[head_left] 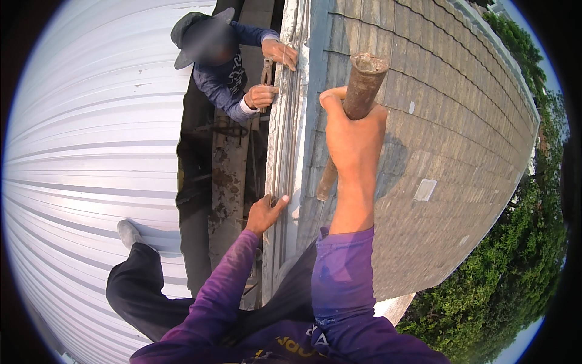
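Observation:
My right hand [354,136] grips a rusty metal pipe [367,76], held at a slant over the tiled slope, its wide end toward the top of the view. Lower and further left, my left hand [265,213] rests on the pale ledge [298,182], thumb stretched along thin metal rods [285,145] that run along it, fingers curled over the edge. Higher along the same ledge, a co-worker's hands [262,96] are at the rods, with dark pliers [267,71] between them. Whether the pliers touch a rod is hard to tell.
White corrugated roofing [91,151] fills the left, with my foot [128,233] on it. A dark gap with a worn beam [225,182] runs beside the ledge, where the co-worker [215,73] leans. Weathered roof tiles [454,151] slope rightward to an edge with trees [503,255] beyond.

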Demonstrator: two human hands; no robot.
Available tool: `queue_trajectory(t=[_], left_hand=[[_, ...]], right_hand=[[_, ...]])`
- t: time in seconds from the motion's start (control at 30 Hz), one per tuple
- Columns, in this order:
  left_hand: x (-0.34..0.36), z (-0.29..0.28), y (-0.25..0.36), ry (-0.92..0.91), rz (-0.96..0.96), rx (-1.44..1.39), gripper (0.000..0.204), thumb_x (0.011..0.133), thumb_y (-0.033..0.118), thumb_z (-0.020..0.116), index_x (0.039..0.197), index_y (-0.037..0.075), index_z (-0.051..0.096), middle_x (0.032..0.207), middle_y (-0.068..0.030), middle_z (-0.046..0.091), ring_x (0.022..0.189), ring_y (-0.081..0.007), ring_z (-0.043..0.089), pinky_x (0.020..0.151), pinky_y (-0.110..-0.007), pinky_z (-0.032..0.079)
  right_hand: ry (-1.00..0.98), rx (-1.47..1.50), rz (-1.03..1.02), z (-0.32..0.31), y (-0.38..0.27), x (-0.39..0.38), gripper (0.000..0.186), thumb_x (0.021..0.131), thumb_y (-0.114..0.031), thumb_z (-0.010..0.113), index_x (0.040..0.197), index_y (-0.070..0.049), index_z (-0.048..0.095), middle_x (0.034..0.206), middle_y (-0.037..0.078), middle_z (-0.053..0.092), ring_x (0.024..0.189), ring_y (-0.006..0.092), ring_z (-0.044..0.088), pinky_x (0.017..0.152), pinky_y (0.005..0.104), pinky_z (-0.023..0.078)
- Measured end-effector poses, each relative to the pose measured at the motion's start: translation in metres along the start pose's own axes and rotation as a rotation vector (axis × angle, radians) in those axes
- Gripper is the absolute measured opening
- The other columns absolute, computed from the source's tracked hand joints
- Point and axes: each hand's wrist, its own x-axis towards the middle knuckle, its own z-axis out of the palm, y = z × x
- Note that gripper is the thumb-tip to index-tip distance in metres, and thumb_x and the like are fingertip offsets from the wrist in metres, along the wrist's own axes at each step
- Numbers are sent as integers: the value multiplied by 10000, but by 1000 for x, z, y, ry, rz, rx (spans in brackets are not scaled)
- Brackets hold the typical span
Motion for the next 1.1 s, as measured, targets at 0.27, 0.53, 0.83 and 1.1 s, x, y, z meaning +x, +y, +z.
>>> queue_trajectory(t=[0.27, 0.53, 0.83, 1.1], left_hand=[[-6, -8, 8, -63, -19, -76, 734, 995, 705, 555, 1096, -1, 728, 842, -105, 742, 791, -233, 709, 773, -391, 551], [-8, -13, 6, -104, -25, -173, 770, 999, 727, 532, 1106, -11, 724, 880, -102, 743, 836, -220, 693, 816, -366, 537], [-4, -12, -7, -146, 3, -280, 707, 1032, 692, 489, 1041, 28, 732, 876, -81, 732, 834, -205, 669, 810, -365, 520], [2, -12, -18, -203, 5, -305, 732, 1034, 719, 464, 1026, 41, 740, 937, -77, 733, 932, -196, 654, 878, -346, 503]], right_hand=[[6, 3, -10, 2, -4, -1, 115, 879, -118, 769, 903, -10, 799, 769, 32, 724, 729, 113, 651, 717, 320, 497], [-3, 12, 4, 5, -4, -1, 112, 891, -116, 759, 918, -14, 797, 725, 17, 691, 672, 97, 616, 664, 311, 473], [-1, 8, 28, 4, -4, -4, 199, 897, -170, 749, 917, 27, 769, 773, 129, 732, 751, 218, 713, 700, 377, 518], [2, -38, 1, 5, -7, -6, 203, 897, -172, 751, 902, 30, 766, 763, 124, 734, 744, 225, 719, 719, 384, 530]])
